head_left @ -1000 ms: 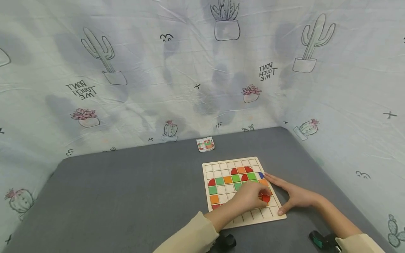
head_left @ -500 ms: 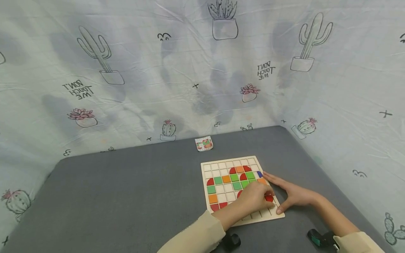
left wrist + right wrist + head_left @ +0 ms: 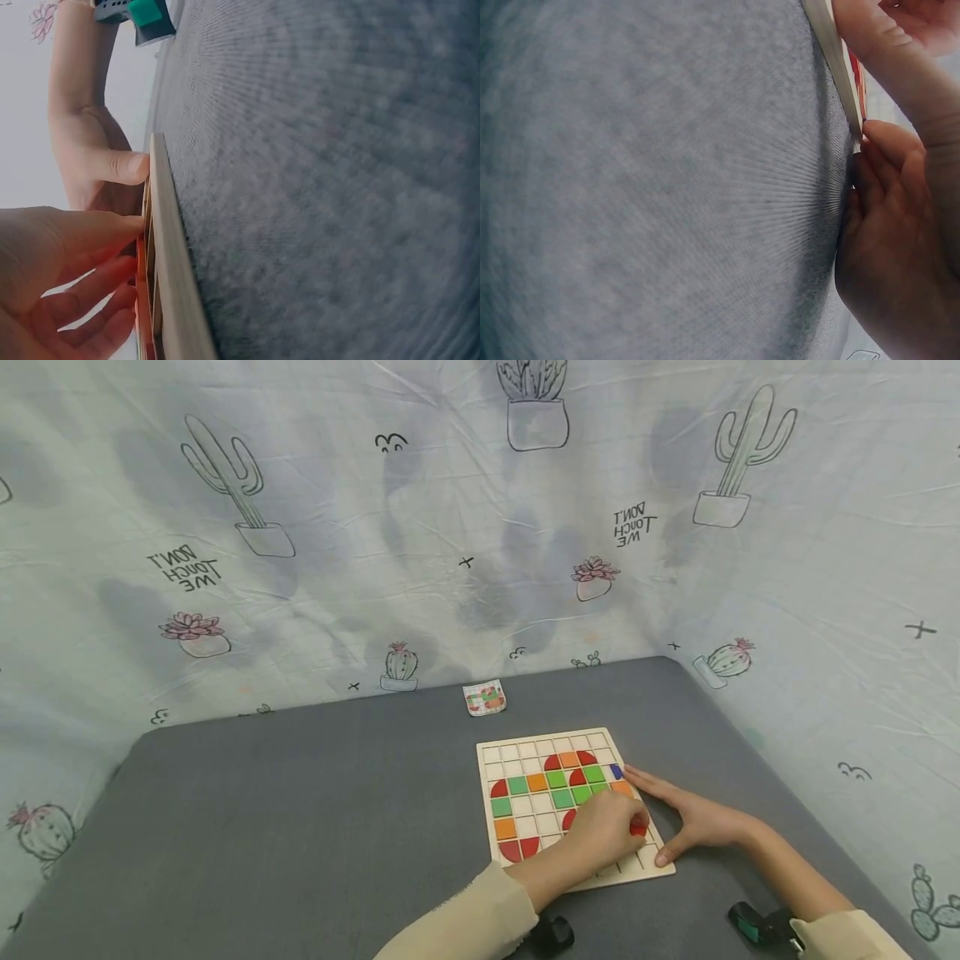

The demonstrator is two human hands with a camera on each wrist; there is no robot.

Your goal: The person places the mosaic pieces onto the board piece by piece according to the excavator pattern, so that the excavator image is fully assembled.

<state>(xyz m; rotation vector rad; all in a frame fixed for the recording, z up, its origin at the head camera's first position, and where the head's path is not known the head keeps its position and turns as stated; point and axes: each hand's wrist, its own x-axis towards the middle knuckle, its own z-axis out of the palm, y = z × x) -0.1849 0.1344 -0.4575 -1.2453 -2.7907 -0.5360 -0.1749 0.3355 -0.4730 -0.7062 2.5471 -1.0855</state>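
A square wooden grid board [image 3: 504, 750] lies on the grey table, with several green, orange and red tiles in its cells. Some red tiles have a rounded corner. My left hand [image 3: 603, 831] reaches over the lower right of the board and pinches a red tile [image 3: 637, 830] at board level, partly hidden by the fingers. Along the right edge rests my right hand [image 3: 701, 821], fingers extended near a blue tile [image 3: 616, 772] and thumb at the near right corner. In the right wrist view, the right thumb [image 3: 892, 52] touches the board's edge.
Behind the board lies a small printed pattern card [image 3: 484, 698]. Patterned white cloth [image 3: 480, 527] hangs behind and beside the grey table [image 3: 315, 827]. Dark wrist devices [image 3: 757, 927] show below the forearms.
My left hand has moved slightly right across the board with the red tile, then stayed almost in place. The right hand keeps its position at the edge.
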